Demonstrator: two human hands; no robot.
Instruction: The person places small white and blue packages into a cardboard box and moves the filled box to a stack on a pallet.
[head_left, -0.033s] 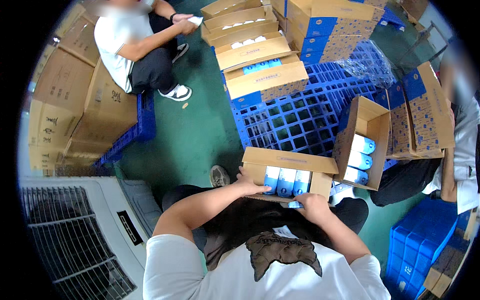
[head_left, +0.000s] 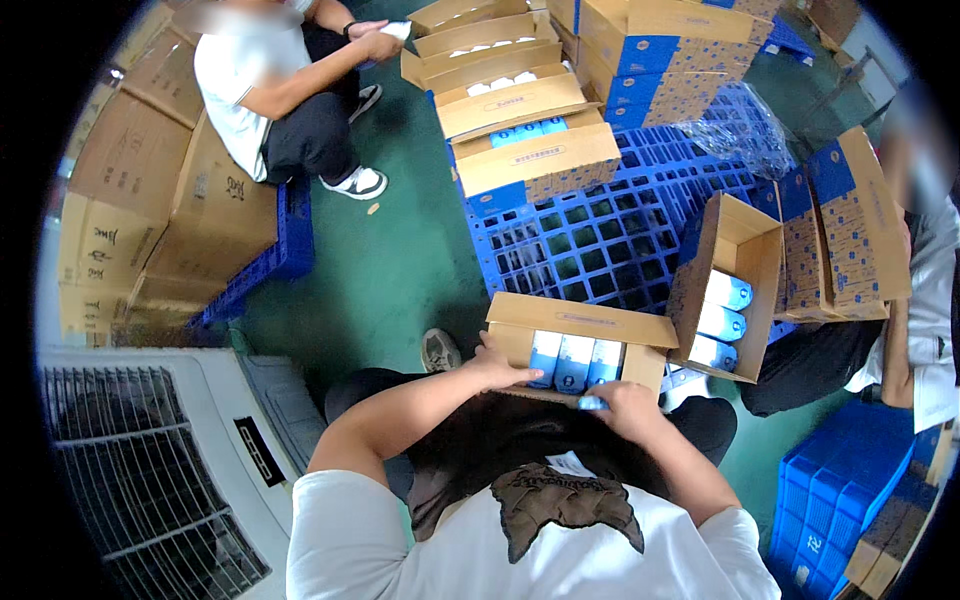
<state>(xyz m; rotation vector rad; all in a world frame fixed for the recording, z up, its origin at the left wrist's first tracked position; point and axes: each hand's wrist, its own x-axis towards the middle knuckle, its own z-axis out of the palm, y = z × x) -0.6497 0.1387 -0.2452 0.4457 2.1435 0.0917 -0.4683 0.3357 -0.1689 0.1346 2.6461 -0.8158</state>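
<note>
Slightly nearer the open carton's front edge than in the earlier frame, the right hand (head_left: 630, 410) has brought up a small blue-and-white piece (head_left: 592, 403); little else has shifted. Its thumb and fingers are pinched on that piece, which sits just outside the open carton (head_left: 590, 316) in front of the person's lap. The piece looks light and thin, best taken by one end, though its material is too small to tell.

Inside the carton, three blue-and-white packs (head_left: 573, 363) stand side by side. They look soft-walled and perhaps a little slippery, so a hold across the sides, with mild pressure, should suit them; the carton seems stiff enough to steady by its end wall. At its left end is the left hand (head_left: 492, 366), thumb spread from the fingers; how firmly it presses cannot be told.

Just right, a second carton (head_left: 758, 262) holds three similar packs (head_left: 721, 322). Beyond lies a blue pallet (head_left: 590, 237) bearing more cartons (head_left: 540, 168).
</note>
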